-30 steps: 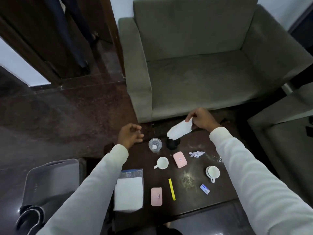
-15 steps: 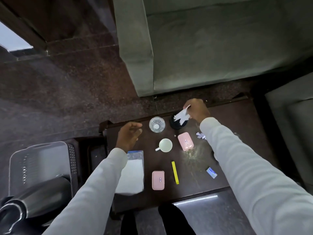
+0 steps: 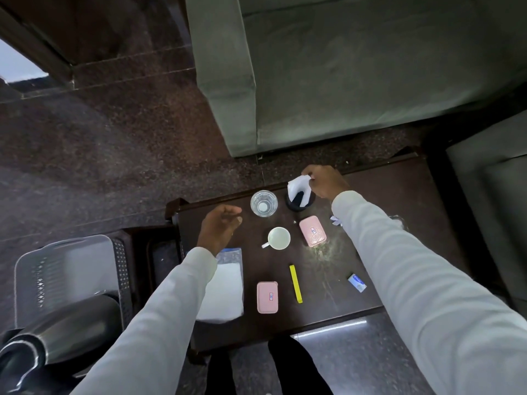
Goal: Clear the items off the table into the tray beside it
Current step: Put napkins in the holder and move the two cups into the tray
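Observation:
On the dark wooden table (image 3: 399, 195) my right hand (image 3: 326, 181) pinches a white tissue (image 3: 299, 187) whose lower part hangs into a black cup (image 3: 299, 202) at the far edge. My left hand (image 3: 218, 229) hovers over the table's left side, fingers loosely curled, holding nothing. Also on the table: a clear glass (image 3: 263, 203), a white mug (image 3: 278, 238), two pink cases (image 3: 312, 230) (image 3: 267, 297), a yellow stick (image 3: 295, 283), a small blue packet (image 3: 357, 283) and a plastic bag of white tissues (image 3: 225, 286). The grey tray (image 3: 65, 275) stands left of the table.
A grey-green sofa (image 3: 342, 67) stands just beyond the table, another seat (image 3: 490, 189) at the right. A black curved object (image 3: 57, 332) lies over the tray's near end. White paper scraps (image 3: 336, 220) peek out beside my right sleeve. Dark stone floor (image 3: 99, 152) surrounds everything.
The view has tilted down onto the table. My right hand has lowered the tissue, which now hangs crumpled into the black cup. My left hand stays about where it was.

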